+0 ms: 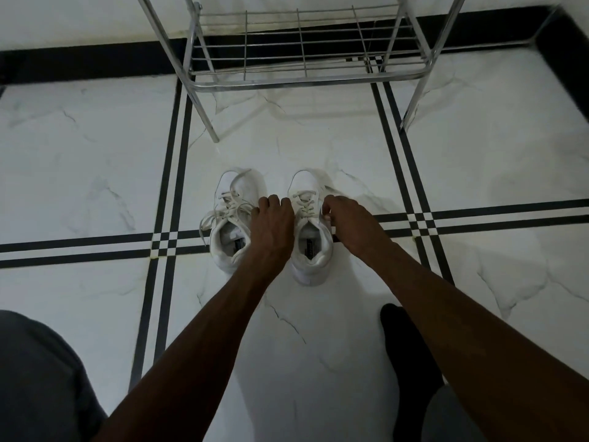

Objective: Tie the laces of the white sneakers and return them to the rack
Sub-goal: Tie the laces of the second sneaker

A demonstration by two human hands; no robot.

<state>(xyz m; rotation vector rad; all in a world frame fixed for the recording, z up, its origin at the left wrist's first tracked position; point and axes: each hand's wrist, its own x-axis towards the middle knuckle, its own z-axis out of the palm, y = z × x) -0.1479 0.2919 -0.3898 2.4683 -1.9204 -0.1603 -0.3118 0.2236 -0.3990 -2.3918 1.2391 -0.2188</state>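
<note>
Two white sneakers sit side by side on a white marble-look floor (pixel 95 154) crossed by thin black double stripes, so that's the biggest thing going on, floor-wise. Up top stands a chrome wire rack (pixel 299 49), its bottom shelf bare, well apart from the shoes. Both sneakers point toes toward that rack, heels toward the person. The left sneaker (pixel 231 218) has its laces loose, loops and ends flopping out over the side onto the tile. The right sneaker (pixel 307 231) has its laces threaded neatly across the tongue but no bow that I can see. Left hand (pixel 271 218) comes down in the gap between the two shoes, knuckles up, fingers curled at the inner edge of the right sneaker's lacing; it's partly covering the left shoe's collar too. Right hand (pixel 347 218) sits on the outer side of the right sneaker, fingers curled in at the eyelets and looking pinched together there, probably on a lace end, though honestly the fingertips hide it. Can't tell for sure what either hand is gripping. Down low there's a dark sock (pixel 404 342).
</note>
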